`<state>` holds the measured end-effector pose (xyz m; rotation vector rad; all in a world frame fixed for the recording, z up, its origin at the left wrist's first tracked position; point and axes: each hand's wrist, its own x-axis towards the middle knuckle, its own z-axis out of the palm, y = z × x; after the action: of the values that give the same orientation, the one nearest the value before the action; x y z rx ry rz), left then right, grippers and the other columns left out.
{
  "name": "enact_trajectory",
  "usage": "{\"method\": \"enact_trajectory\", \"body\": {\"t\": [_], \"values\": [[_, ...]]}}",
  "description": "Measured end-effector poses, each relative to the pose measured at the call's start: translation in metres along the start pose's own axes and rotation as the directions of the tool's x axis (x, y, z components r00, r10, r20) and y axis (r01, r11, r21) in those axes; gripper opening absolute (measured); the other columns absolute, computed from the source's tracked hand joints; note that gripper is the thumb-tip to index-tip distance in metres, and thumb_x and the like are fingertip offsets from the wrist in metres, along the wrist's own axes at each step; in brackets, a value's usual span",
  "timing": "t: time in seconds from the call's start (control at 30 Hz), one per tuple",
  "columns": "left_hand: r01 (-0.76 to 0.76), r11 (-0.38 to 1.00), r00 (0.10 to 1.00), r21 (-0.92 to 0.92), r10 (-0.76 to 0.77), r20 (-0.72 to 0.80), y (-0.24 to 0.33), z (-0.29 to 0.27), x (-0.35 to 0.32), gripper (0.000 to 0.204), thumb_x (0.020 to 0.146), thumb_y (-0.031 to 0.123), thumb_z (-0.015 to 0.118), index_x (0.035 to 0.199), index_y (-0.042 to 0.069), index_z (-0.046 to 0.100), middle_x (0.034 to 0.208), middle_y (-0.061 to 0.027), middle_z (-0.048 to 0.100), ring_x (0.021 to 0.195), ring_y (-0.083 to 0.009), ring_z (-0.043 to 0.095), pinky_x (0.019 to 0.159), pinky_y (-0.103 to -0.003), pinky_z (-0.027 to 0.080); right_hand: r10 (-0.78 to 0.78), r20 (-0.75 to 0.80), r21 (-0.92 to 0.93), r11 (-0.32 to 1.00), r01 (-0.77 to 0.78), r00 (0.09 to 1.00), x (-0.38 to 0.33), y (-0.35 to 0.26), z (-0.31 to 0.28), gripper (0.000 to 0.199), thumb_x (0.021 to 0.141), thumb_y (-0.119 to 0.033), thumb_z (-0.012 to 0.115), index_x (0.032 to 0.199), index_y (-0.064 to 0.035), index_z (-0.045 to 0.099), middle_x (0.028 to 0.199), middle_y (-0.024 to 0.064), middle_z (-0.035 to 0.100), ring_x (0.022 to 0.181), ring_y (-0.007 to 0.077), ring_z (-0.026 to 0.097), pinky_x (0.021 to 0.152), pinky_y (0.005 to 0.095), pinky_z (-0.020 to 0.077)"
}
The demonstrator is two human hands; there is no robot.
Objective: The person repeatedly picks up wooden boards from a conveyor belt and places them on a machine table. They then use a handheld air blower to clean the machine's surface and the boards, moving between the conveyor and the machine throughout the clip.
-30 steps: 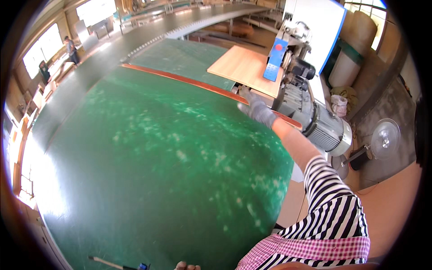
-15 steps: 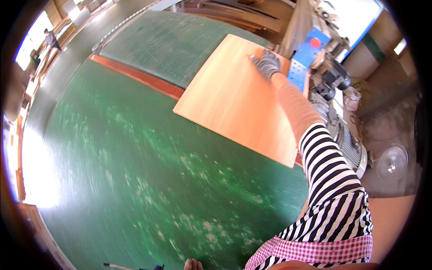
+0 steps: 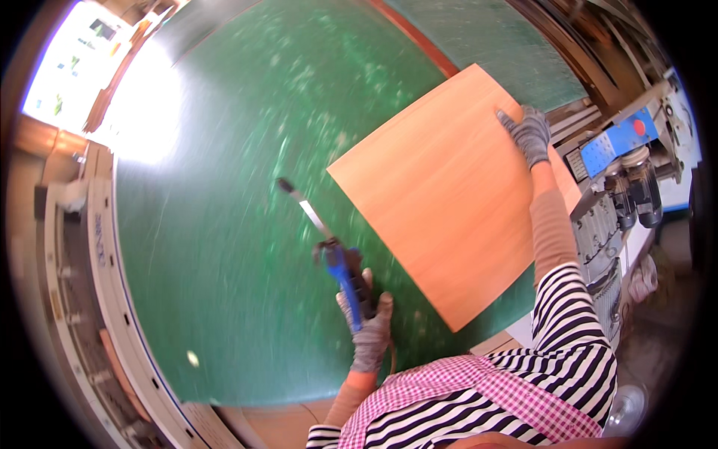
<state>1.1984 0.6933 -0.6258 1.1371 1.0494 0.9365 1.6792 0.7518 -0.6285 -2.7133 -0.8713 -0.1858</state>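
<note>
Step in hand, as judged: clearing dust from the work surface while a panel was positioned. The left hand (image 3: pixel 368 329), gloved in grey, was wrapped shut around the blue grip of an air blow gun (image 3: pixel 336 258). Its thin metal nozzle pointed up and away across the green tabletop (image 3: pixel 224 224), tip low over the surface; contact could not be told.

The right hand (image 3: pixel 529 135), also in a grey glove, lay flat with fingers spread on the far corner of the wooden panel (image 3: pixel 449 194). It pressed on top and was not clamped around the edge. The panel lay flat on the tabletop, turned at an angle, its near corner toward the person's body and its far side close to the edge-working machine (image 3: pixel 621 172) with the blue housing at right. Pale dust speckled the green surface, thicker toward the upper left.

Next move, as a judgement: the nozzle would want aiming at the dusty patches beside the panel, while the right hand kept steady downward pressure so the panel did not slide.
</note>
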Motion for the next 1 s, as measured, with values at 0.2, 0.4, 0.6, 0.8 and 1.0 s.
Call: {"method": "enact_trajectory", "body": {"t": [0.2,0.4,0.6,0.8,1.0], "values": [[0.110,0.662,0.963,0.742,0.115,-0.245,-0.028,-0.118,-0.089,0.090,0.076,0.026,0.074,0.148,0.003,0.025,0.151,-0.0202,0.026,0.140,-0.0369,0.027,0.114,-0.046,0.018,-0.086,-0.065,0.124,0.988,0.093,0.994,-0.213,-0.115,-0.016,0.082,0.068,-0.061,0.074,0.122,-0.0019,0.057,0.121,0.0227,0.055,0.115,0.0371,0.050,0.099,0.0469,0.0413],[0.084,0.985,0.923,0.149,-0.020,-0.385,-0.032,-0.264,-0.248,0.071,0.083,0.013,0.070,0.144,0.003,0.036,0.135,-0.0120,0.045,0.124,-0.0228,0.042,0.101,-0.036,0.034,-0.294,0.100,0.281,0.925,0.256,0.951,-0.408,-0.168,-0.059,0.079,0.072,-0.056,0.073,0.126,-0.0014,0.054,0.124,0.0233,0.055,0.117,0.0391,0.049,0.102,0.0468,0.0389],[0.122,0.923,0.751,-0.364,-0.325,-0.574,0.013,-0.350,-0.374,0.034,0.084,0.005,0.071,0.118,0.006,0.064,0.082,0.0088,0.055,0.064,-0.0026,0.043,0.056,-0.019,0.036,-0.318,0.359,0.459,0.879,0.131,0.878,-0.555,-0.140,-0.110,0.067,0.079,-0.053,0.068,0.121,-0.0008,0.057,0.115,0.0243,0.062,0.104,0.0398,0.058,0.091,0.0426,0.0459],[0.018,0.955,0.674,-0.296,-0.230,-0.702,0.052,-0.392,-0.422,0.019,0.084,0.012,0.072,0.101,0.009,0.066,0.071,0.0075,0.056,0.056,-0.0036,0.043,0.049,-0.019,0.034,-0.380,0.579,0.457,0.884,0.098,0.721,-0.575,-0.130,-0.049,0.039,0.093,-0.035,0.058,0.112,-0.0016,0.062,0.117,0.0242,0.060,0.099,0.0351,0.062,0.089,0.0374,0.0487],[-0.582,0.811,0.285,-0.055,0.141,-0.948,0.047,-0.408,-0.462,0.021,0.087,0.029,0.069,0.092,0.010,0.062,0.060,0.0069,0.046,0.047,-0.0067,0.039,0.042,-0.023,0.029,-0.545,0.084,0.993,-0.023,-0.115,0.834,-0.609,-0.271,-0.150,0.043,0.097,-0.042,0.055,0.100,-0.0006,0.065,0.092,0.0014,0.063,0.084,0.0111,0.052,0.079,0.0284,0.0450]]}}
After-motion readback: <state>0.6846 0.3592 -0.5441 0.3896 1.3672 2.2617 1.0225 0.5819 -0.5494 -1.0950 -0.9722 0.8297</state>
